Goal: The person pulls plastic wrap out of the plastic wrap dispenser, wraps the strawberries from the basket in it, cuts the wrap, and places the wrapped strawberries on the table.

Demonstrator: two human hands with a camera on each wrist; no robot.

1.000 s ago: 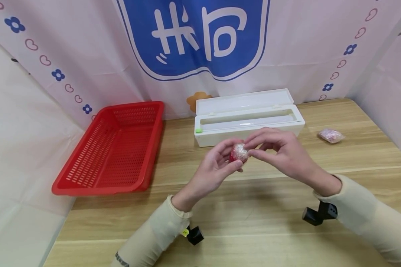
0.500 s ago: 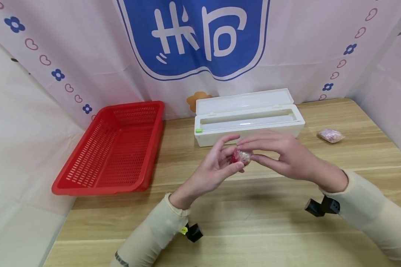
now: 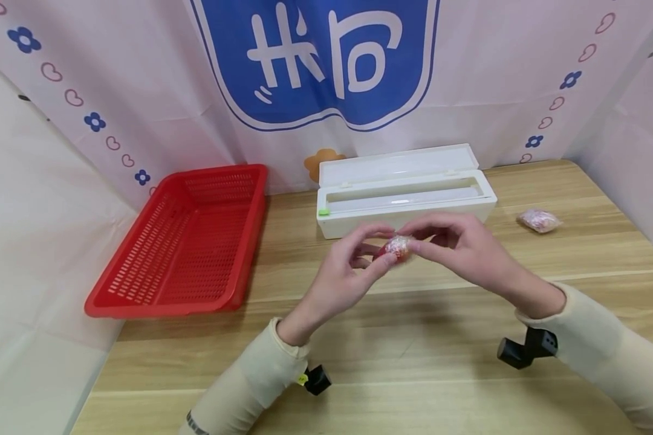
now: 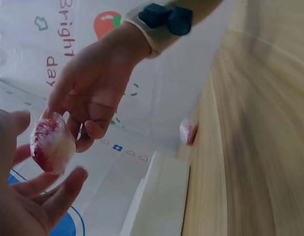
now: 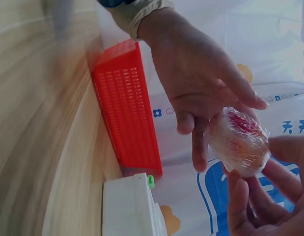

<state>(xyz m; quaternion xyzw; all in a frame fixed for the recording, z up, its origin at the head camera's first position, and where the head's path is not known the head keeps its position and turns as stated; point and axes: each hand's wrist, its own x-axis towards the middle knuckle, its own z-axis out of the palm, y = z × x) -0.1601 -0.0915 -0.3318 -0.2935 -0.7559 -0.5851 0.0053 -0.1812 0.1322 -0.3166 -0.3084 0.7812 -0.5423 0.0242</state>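
A small rounded red-and-whitish thing (image 3: pixel 397 246), covered in crinkled clear plastic film, is held up between both hands above the table. My left hand (image 3: pixel 337 275) holds it from the left, thumb low in front and fingers behind. My right hand (image 3: pixel 468 244) pinches at its right end with thumb and fingertips. Close up in the right wrist view, the wrapped thing (image 5: pixel 240 142) shows deep red at the top and paler parts lower, under shiny film. In the left wrist view the same wrapped thing (image 4: pixel 53 145) is between the fingers of both hands.
Behind the hands, a long white box (image 3: pixel 354 227) with its lid up and a green tab stands by the curtain. A red plastic basket (image 3: pixel 158 311) is at the left. Another film-wrapped pinkish packet (image 3: pixel 540 221) lies on the wooden table (image 3: pixel 413 374) at the right.
The wrapped thing has been turned between the hands. The right hand's fingers spread over it, then drew in again at its right end; the left hand's fingers moved slightly around it.
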